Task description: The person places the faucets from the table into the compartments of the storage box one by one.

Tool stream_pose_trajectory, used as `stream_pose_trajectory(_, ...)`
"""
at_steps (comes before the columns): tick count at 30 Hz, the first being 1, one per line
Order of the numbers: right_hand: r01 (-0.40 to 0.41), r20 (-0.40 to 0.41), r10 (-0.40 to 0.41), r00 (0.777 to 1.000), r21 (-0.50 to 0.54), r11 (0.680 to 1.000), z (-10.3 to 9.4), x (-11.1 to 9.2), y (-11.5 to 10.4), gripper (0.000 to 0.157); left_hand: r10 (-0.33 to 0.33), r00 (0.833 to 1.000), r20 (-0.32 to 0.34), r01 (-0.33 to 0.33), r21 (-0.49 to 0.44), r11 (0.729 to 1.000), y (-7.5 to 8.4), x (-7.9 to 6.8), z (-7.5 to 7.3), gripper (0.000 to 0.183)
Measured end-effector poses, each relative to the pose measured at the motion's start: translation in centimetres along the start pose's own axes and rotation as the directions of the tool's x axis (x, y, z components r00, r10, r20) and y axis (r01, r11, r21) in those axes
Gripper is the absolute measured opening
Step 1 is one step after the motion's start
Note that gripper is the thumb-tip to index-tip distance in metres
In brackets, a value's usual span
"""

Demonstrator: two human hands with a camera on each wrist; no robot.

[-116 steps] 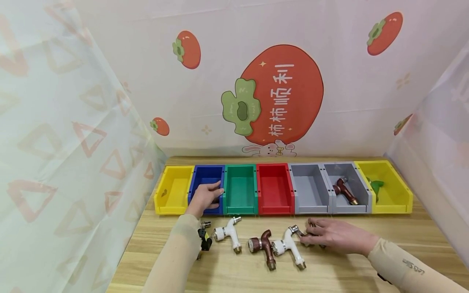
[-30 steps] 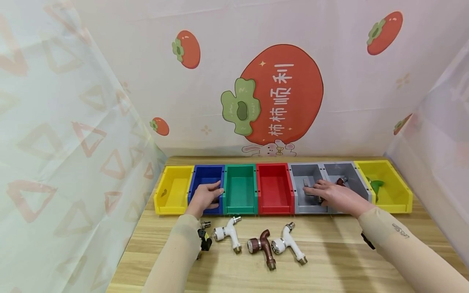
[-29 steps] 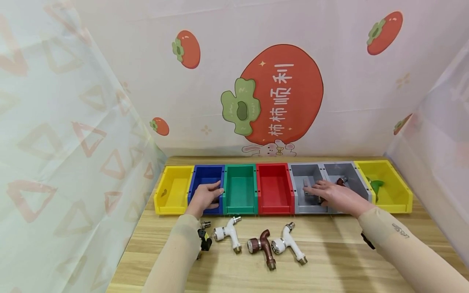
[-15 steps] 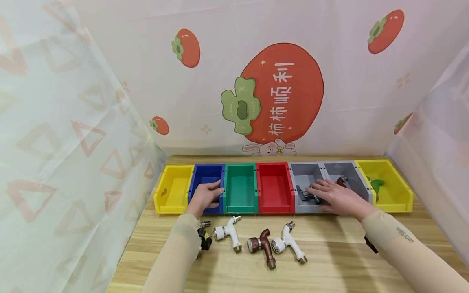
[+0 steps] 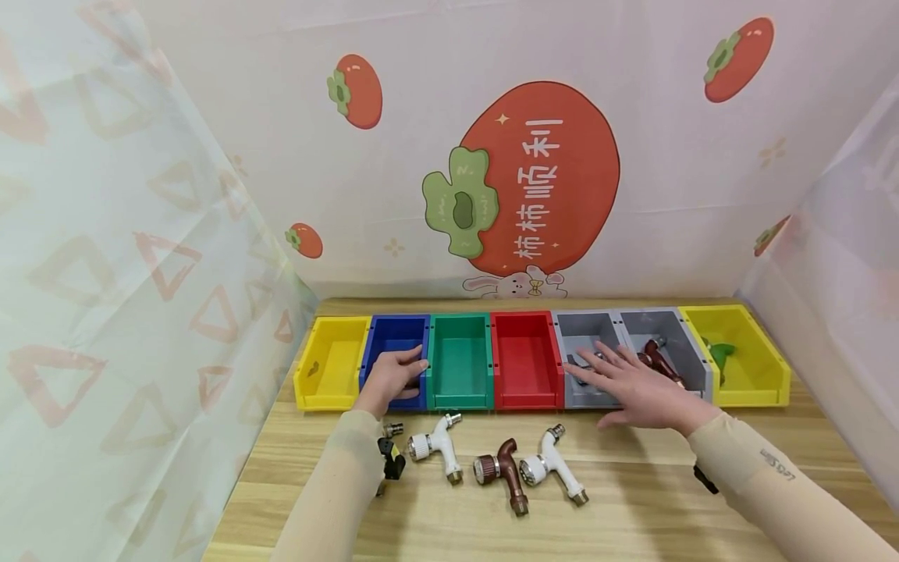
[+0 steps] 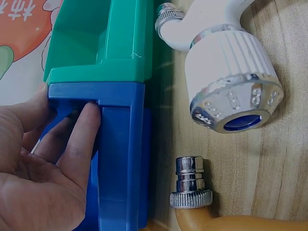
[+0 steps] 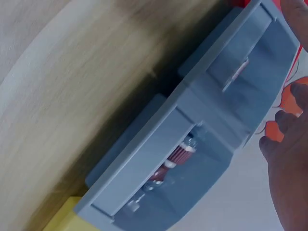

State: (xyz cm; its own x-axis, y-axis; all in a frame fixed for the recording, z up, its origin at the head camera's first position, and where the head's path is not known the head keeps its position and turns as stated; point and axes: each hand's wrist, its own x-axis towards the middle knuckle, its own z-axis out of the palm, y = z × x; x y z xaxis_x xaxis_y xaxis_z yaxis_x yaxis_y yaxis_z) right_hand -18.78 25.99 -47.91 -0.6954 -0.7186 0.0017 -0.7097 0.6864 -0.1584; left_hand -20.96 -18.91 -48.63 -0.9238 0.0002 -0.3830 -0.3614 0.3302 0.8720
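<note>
My left hand [image 5: 393, 378] holds the side wall of the blue bin [image 6: 120, 159], fingers inside it, beside the green bin [image 5: 461, 363]. My right hand [image 5: 642, 386] hovers over the front of the two grey bins, fingers spread and holding nothing. Partly hidden under it, a dark faucet [image 5: 577, 370] lies in the left grey bin [image 5: 586, 332]. A brown faucet [image 5: 660, 363] lies in the right grey bin [image 5: 649, 324]. On the table in front are a white faucet [image 5: 442, 447], a brown faucet [image 5: 507, 472] and another white faucet [image 5: 555, 466].
An orange-brown faucet [image 6: 211, 220] lies by the left forearm, mostly hidden in the head view. Yellow bins stand at both ends of the row; the right yellow bin [image 5: 755, 367] holds a green object [image 5: 719, 355]. A red bin [image 5: 527, 359] is mid-row. Printed sheets hang behind and beside.
My right hand brought the dark faucet from the table into the left grey bin and let it go. It has since drawn back toward me, fingers spreading. The left hand stayed put.
</note>
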Motion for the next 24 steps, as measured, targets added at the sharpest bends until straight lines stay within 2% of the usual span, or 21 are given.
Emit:
stream_pose_trajectory(4, 0.047, 0.024, -0.047, 0.999, 0.013, 0.999, 0.1, 0.3, -1.0, 0.115, -0.001, 1.000, -0.003, 0.001, 0.003, 1.000, 0.1, -0.1, 0.0, 0.051)
stream_pose_trajectory(10, 0.099, 0.053, -0.100, 0.994, 0.014, 0.995, 0.5, 0.7, -2.5, 0.115, 0.000, 1.000, -0.006, 0.000, 0.005, 1.000, 0.1, -0.2, 0.0, 0.051)
stream_pose_trajectory(17, 0.181, 0.051, -0.181, 0.982, -0.004, 0.983, 1.5, 0.9, -3.8, 0.117, 0.005, 1.000, -0.007, -0.005, 0.005, 1.000, 0.0, -0.1, 0.0, 0.051)
stream_pose_trajectory(21, 0.245, 0.023, -0.244, 0.969, -0.021, 0.969, 2.2, 0.8, -4.4, 0.117, 0.005, 1.000, -0.006, -0.005, 0.003, 1.000, 0.0, 0.0, 0.0, 0.051)
stream_pose_trajectory(24, 0.311, -0.004, -0.311, 0.950, -0.036, 0.950, 2.5, 0.8, -4.9, 0.115, 0.004, 1.000, -0.006, -0.004, 0.002, 1.000, -0.1, 0.0, 0.1, 0.051)
